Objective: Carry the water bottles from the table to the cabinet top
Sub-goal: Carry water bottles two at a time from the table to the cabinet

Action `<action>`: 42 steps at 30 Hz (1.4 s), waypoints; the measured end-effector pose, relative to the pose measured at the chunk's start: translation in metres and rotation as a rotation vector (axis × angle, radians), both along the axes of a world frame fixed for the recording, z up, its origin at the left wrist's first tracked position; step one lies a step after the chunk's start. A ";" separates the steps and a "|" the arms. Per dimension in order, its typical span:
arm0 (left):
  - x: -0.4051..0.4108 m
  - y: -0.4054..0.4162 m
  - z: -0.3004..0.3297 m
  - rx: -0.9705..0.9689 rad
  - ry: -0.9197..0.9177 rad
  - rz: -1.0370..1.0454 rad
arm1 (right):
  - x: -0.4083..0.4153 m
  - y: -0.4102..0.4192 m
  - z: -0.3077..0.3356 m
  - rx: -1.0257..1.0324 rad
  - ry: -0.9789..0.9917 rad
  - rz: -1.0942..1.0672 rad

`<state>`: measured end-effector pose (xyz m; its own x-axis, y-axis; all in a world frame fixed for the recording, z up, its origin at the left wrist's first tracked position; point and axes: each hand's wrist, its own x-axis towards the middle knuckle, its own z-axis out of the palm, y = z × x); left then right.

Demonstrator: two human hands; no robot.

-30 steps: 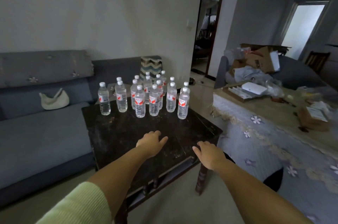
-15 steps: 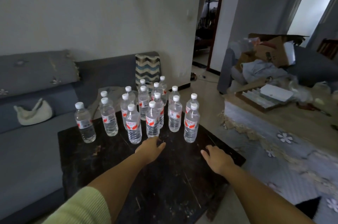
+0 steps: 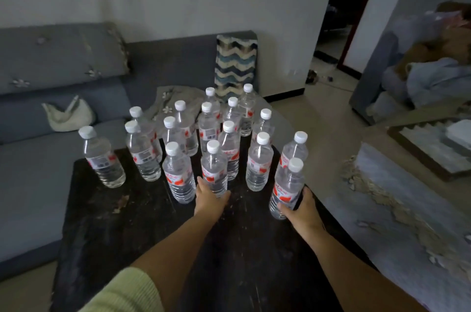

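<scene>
A grey sofa (image 3: pixel 38 158) runs along the back wall, with a zigzag-patterned cushion (image 3: pixel 235 67) standing against its right end and a pale handbag (image 3: pixel 68 116) lying on its seat. In front of it stands a dark wooden bench (image 3: pixel 127 248), scuffed and speckled. To the right a flower-patterned blanket (image 3: pixel 407 222) covers another surface.

A cluster of clear water bottles (image 3: pixel 207 130) with white caps and red-and-white labels stands upright on the far half of the bench; one bottle (image 3: pixel 102 161) stands apart at the left.

Two bare forearms reach forward, the left with a pale green sleeve (image 3: pixel 122 291). The left hand (image 3: pixel 210 200) is wrapped around the base of a front middle bottle (image 3: pixel 214 171), thumb and fingers curled on it. The right hand (image 3: pixel 303 209) is clamped around the lower part of the front right bottle (image 3: pixel 286 189), which leans slightly left.
</scene>
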<state>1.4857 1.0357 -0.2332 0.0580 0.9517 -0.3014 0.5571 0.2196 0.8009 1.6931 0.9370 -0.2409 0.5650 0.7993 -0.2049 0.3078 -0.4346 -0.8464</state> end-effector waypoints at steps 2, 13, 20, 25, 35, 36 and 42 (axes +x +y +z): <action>0.012 0.013 -0.008 0.046 -0.068 0.092 | 0.006 0.015 -0.016 0.061 0.053 -0.016; 0.032 0.048 -0.033 0.137 -0.239 0.366 | 0.016 0.032 -0.054 0.119 0.005 -0.073; 0.016 0.011 -0.031 0.129 -0.117 0.109 | 0.015 0.008 -0.053 0.078 -0.032 0.000; 0.008 -0.029 -0.027 0.061 -0.061 -0.031 | 0.004 -0.029 -0.046 0.003 -0.063 0.004; -0.024 -0.116 -0.010 -0.065 -0.058 -0.365 | -0.042 -0.164 -0.044 -0.074 -0.080 -0.211; -0.022 -0.125 -0.007 -0.059 -0.045 -0.398 | -0.045 -0.177 -0.042 -0.078 -0.088 -0.234; 0.023 -0.185 0.014 -0.011 -0.062 -0.628 | -0.045 -0.275 -0.012 -0.033 -0.073 -0.442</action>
